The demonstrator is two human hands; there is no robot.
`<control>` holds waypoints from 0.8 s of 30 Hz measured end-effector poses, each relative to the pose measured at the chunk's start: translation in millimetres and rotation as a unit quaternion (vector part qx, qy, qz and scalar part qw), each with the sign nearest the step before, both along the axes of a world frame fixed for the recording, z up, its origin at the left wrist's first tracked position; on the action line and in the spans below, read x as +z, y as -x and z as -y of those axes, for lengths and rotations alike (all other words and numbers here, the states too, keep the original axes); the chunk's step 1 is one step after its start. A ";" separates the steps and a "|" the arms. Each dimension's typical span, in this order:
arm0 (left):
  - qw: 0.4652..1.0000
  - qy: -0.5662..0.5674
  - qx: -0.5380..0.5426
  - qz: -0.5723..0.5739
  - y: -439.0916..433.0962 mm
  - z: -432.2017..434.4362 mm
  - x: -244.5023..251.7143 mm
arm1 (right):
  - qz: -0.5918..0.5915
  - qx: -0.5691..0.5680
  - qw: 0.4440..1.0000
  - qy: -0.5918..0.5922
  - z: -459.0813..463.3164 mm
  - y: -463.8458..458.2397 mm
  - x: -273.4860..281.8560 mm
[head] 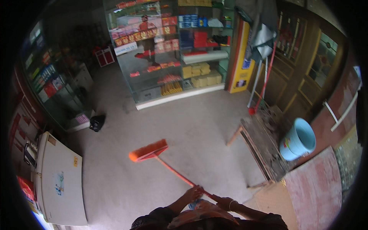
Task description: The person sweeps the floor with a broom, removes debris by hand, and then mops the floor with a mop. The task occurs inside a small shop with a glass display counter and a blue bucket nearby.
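A push broom with an orange-red head (149, 150) and a long red handle (175, 172) slants from the floor up to the person's body. The broom head is at or just above the grey concrete floor (115, 184); which of these cannot be told. My left hand (195, 193) is closed round the handle in front of my body. My right hand (222, 201), with a light bracelet at its wrist, grips the handle nearer its upper end. A thin, translucent reddish plastic sheet or bag hangs at my front, below the hands.
A glass display cabinet (155, 69) full of packages stands ahead. At right, a worn wooden bench (263, 143) bears a light blue bucket (297, 139). A white chest freezer (61, 184) stands at left; a black bag (97, 123) lies by another glass cabinet's foot.
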State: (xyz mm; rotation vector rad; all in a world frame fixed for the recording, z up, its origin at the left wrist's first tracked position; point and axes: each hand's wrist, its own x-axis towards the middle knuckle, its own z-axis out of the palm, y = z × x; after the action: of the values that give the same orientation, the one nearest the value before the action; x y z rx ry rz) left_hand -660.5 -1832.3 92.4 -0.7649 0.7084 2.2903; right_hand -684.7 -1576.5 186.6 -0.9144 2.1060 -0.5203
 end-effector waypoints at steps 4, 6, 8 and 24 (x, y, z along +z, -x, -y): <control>0.965 0.072 0.244 -0.057 75.2 52.8 8.7 | -0.163 0.093 0.982 -0.015 91.4 105.9 64.3; 0.918 0.049 0.384 -0.083 113.7 89.3 11.2 | -0.307 0.114 0.931 0.161 127.9 157.9 94.3; 0.914 0.031 0.399 -0.074 144.2 142.8 15.0 | -0.331 0.102 0.899 0.268 152.8 198.7 117.8; 0.942 -0.144 0.291 -0.088 494.1 346.4 4.1 | -0.077 -0.305 0.788 0.529 238.1 505.1 212.4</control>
State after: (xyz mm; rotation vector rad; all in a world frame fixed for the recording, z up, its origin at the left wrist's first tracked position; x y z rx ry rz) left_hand -1154.6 -2178.7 96.5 -0.6958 0.2133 2.9406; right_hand -1189.9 -1814.6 399.1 -0.7907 2.1602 -2.1785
